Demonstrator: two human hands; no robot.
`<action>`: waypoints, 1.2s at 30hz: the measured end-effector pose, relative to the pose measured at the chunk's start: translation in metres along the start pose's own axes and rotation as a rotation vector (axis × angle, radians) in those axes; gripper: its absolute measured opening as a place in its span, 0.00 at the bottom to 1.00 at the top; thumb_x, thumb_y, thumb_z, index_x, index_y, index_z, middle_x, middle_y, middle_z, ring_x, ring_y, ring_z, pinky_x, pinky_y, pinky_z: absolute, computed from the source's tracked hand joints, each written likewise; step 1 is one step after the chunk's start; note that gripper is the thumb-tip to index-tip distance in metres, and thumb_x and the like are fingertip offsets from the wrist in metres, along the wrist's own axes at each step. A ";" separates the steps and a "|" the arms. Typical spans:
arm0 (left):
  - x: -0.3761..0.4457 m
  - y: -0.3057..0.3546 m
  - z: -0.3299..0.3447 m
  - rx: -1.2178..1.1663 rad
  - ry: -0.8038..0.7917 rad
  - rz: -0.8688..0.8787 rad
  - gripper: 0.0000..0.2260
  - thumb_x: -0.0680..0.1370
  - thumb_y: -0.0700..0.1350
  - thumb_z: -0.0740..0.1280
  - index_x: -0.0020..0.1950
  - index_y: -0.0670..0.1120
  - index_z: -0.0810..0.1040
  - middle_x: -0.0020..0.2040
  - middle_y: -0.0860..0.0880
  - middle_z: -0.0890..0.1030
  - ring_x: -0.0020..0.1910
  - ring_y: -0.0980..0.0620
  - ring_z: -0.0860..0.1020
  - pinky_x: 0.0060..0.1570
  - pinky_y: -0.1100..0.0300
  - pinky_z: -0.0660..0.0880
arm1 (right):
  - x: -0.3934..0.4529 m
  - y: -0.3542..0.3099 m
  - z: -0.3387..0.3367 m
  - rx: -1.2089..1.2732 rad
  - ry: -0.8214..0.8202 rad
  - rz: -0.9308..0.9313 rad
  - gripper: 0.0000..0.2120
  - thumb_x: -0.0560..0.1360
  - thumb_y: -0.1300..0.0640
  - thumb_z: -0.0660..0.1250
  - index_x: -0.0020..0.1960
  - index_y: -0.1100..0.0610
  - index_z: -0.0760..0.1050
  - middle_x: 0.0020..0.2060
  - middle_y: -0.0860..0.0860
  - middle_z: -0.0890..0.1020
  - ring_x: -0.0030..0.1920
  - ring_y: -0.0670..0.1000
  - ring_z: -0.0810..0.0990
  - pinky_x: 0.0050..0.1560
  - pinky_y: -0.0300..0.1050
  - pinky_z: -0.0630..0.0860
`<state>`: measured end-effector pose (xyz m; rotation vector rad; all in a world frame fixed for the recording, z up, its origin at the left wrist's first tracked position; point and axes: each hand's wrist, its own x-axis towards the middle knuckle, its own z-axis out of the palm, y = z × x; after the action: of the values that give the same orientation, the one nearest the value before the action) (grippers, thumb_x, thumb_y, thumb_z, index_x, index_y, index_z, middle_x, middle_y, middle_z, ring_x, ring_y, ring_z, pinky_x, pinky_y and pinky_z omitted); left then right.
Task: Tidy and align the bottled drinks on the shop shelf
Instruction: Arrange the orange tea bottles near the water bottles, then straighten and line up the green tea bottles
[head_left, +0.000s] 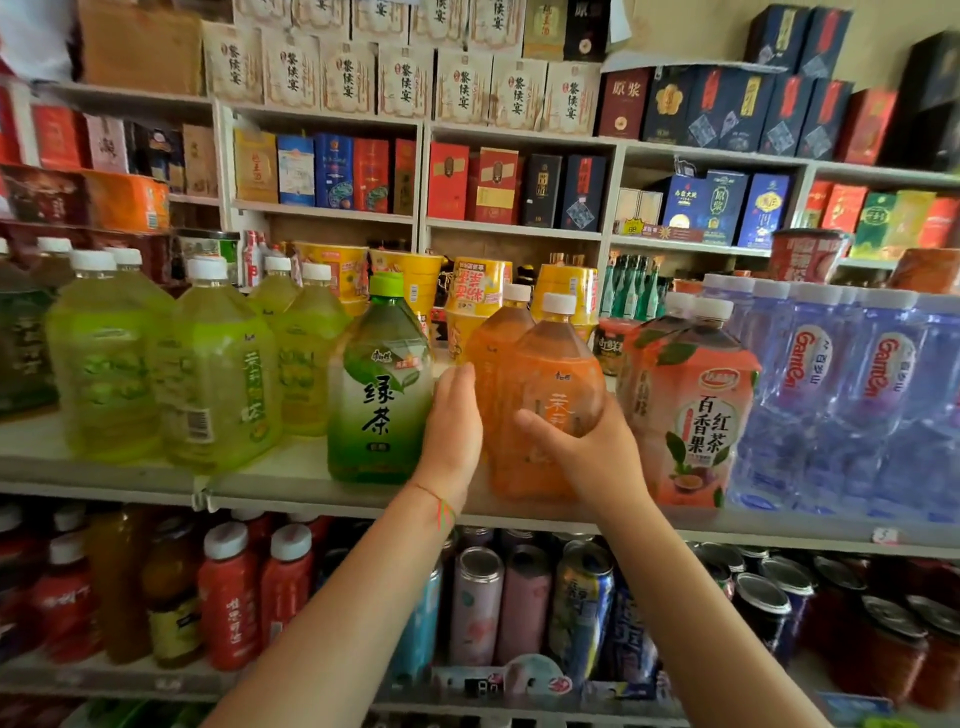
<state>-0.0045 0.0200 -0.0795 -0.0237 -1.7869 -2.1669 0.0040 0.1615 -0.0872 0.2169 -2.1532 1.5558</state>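
Observation:
An orange tea bottle (550, 364) with a white cap stands at the front of the white shelf (291, 483). My right hand (587, 452) grips its lower right side, thumb across the front. My left hand (454, 421) lies with straight fingers against its left side, in the gap next to a green tea bottle (382, 384) with a green cap. A second orange bottle (496, 332) stands just behind. A red passion-fruit tea bottle (696, 410) stands close on the right.
Several yellow-green bottles (218, 369) fill the shelf's left part and blue water bottles (852, 395) the right. Yellow noodle cups (478, 291) stand behind. Boxes line the upper shelves. Red bottles (228, 592) and cans (475, 603) fill the shelf below.

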 end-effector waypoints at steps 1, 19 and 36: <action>0.019 -0.012 0.000 0.008 0.005 -0.002 0.37 0.68 0.76 0.53 0.71 0.59 0.74 0.69 0.53 0.77 0.69 0.49 0.74 0.70 0.42 0.70 | -0.001 0.000 0.000 0.000 -0.011 0.002 0.48 0.57 0.31 0.79 0.71 0.50 0.69 0.59 0.45 0.81 0.58 0.48 0.80 0.60 0.52 0.79; 0.016 0.002 0.024 -0.107 -0.245 -0.222 0.30 0.82 0.67 0.48 0.61 0.51 0.83 0.53 0.45 0.86 0.55 0.44 0.83 0.58 0.47 0.79 | 0.021 0.011 -0.007 0.056 -0.229 0.076 0.44 0.61 0.36 0.81 0.70 0.51 0.69 0.57 0.47 0.84 0.56 0.48 0.84 0.58 0.54 0.81; 0.003 0.004 0.036 -0.164 -0.251 -0.248 0.30 0.81 0.69 0.49 0.58 0.53 0.84 0.50 0.46 0.87 0.55 0.43 0.83 0.59 0.44 0.78 | 0.016 0.001 -0.006 0.322 -0.176 0.097 0.33 0.59 0.21 0.69 0.58 0.36 0.77 0.55 0.44 0.85 0.57 0.49 0.83 0.61 0.58 0.80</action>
<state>-0.0137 0.0532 -0.0673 -0.1240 -1.8185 -2.5834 -0.0088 0.1695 -0.0794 0.3706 -2.0551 2.0052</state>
